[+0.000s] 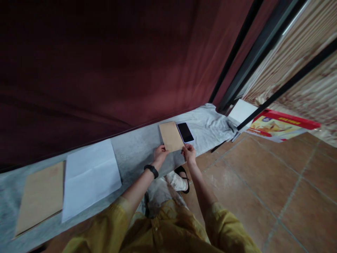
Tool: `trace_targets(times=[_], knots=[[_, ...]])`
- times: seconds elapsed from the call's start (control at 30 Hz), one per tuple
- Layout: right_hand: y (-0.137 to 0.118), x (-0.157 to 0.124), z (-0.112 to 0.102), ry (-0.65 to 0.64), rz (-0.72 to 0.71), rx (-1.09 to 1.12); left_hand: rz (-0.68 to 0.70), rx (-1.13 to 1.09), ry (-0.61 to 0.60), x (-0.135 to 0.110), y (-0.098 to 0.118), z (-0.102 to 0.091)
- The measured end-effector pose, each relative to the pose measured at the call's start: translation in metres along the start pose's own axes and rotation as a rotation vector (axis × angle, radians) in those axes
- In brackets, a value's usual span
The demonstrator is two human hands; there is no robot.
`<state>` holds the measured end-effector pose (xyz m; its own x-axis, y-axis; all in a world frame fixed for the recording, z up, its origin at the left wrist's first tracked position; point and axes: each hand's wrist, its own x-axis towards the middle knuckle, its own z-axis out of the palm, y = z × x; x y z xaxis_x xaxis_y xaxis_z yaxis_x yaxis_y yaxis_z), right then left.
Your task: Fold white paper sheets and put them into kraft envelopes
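A brown envelope (171,136) lies on the grey cloth-covered table (137,147). My left hand (160,154) pinches its near left corner, fingers closed on the paper. At the near right corner my right hand (189,152) grips the envelope the same way. A black phone (185,132) lies flat right beside the envelope, on its right. A black band sits on my left wrist.
To the left on the table lie white sheets of paper (89,175) and a stack of brown envelopes (39,196). A dark red curtain (105,63) hangs behind. A white pad (240,111) and a red-yellow box (279,126) lie at the right, above the tiled floor (263,182).
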<state>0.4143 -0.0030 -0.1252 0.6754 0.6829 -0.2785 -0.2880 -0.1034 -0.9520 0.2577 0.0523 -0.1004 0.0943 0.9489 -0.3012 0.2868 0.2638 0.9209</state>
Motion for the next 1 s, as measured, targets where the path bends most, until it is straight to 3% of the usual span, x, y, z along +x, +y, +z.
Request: trace_targets(times=[0.47,1.0], knots=[[0.002,0.007,-0.005,0.015,0.069,-0.106,-0.043,0.344,0.025,0.008,-0.002,0.004],[-0.006,0.004,-0.006,-0.015,0.037,-0.265,-0.038,0.525,0.029,-0.003,0.012,0.010]])
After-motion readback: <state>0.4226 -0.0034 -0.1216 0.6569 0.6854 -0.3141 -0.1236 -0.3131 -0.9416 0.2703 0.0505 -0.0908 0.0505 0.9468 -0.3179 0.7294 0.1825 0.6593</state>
